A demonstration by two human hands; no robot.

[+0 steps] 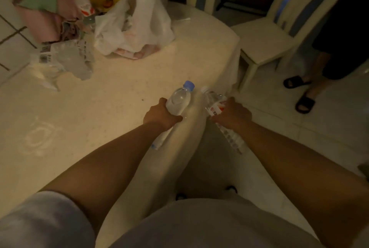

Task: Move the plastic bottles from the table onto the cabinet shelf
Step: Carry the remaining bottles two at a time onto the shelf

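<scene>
My left hand [162,115] is wrapped around the middle of a clear plastic bottle with a blue cap [178,101], fingers curled over its body. The cap end points away from me and the bottom end sticks out below my wrist, so the bottle slants through my grip. It sits over the near corner of the table [111,108], right by the edge; I cannot tell whether it touches the tabletop.

My right hand [232,115] grips a second clear bottle with a white cap and a red-and-white label [214,104]. My fingers close around the label band. This one also slants, cap away from me, its lower part running down under my forearm. It hangs past the table's edge, above the pale floor [279,120]. The two caps lie near each other, a little apart.

Farther out on the table, a crumpled clear plastic wrapper with a barcode [60,62] lies to the left. Beyond it stands a white plastic bag [137,22], and behind that a pile of pink and green cloth [46,8] with another red-labelled bottle [82,2] poking out of it, blurred. To the right stands a pale chair [265,42], and beside it someone's feet in black slippers [299,92].
</scene>
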